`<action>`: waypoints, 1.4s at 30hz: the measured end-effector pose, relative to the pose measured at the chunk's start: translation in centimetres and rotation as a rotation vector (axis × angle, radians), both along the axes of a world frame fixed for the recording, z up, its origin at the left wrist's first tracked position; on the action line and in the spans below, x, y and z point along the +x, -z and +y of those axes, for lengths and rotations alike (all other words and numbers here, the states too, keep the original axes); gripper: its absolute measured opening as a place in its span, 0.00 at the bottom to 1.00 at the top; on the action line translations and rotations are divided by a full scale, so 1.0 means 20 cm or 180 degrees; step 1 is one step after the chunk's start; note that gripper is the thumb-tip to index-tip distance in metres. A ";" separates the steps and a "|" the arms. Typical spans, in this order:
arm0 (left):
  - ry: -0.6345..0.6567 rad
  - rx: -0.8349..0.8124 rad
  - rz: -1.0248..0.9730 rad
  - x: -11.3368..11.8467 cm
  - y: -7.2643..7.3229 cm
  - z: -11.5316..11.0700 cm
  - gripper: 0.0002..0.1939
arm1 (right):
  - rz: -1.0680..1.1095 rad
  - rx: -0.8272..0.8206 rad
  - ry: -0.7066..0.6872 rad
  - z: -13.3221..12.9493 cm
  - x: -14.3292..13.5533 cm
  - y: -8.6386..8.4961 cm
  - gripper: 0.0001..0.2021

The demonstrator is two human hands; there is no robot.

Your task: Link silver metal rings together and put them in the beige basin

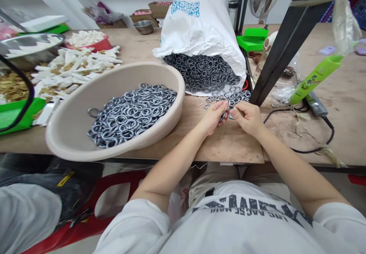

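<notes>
My left hand [215,117] is closed on some dark grey rings, its fingertips pinched together at the table's front part. Close on its right, my right hand [248,117] has thumb and fingers pressed together; whatever lies between them is too small to make out. Loose metal rings [233,95] are scattered just beyond both hands. Behind them a white sack [200,29] lies with its mouth toward me, full of dark rings [203,71]. A large beige basin [77,153] to the left holds a heap of grey rings [128,114].
A dark metal post [281,44] rises right of the hands. Beyond it lie a green packet [316,78] and a corded grey device [317,104]. White pieces [77,65] are piled at the left, near a green tray [23,113]. Another person's sleeve [28,208] shows lower left.
</notes>
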State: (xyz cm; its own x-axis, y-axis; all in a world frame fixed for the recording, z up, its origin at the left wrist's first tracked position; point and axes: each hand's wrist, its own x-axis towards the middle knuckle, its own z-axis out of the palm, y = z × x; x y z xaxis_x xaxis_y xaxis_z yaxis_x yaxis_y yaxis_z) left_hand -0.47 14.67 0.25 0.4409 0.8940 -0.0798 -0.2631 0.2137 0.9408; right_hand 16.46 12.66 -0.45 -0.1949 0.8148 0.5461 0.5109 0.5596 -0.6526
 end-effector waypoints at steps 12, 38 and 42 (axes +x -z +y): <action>0.0131 0.0192 0.0096 0.00 0.01 0.00 0.21 | -0.0208 0.0045 0.0049 -0.01 -0.01 -0.01 0.19; -0.0542 -0.0671 -0.0337 -0.09 0.00 0.10 0.09 | -0.0492 -0.0559 0.0842 0.10 0.03 0.08 0.09; -0.0100 -0.0811 -0.0016 -0.03 0.01 0.06 0.19 | 0.1091 -0.0900 0.0199 0.10 0.02 0.07 0.15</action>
State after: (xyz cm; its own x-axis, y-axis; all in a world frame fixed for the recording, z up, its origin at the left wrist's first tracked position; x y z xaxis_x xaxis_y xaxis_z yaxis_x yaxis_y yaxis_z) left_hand -1.14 15.85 -0.01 0.4141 0.8586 -0.3020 -0.2778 0.4352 0.8564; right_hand 16.77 14.70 -1.86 0.0127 0.9458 0.3246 0.2655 0.3098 -0.9130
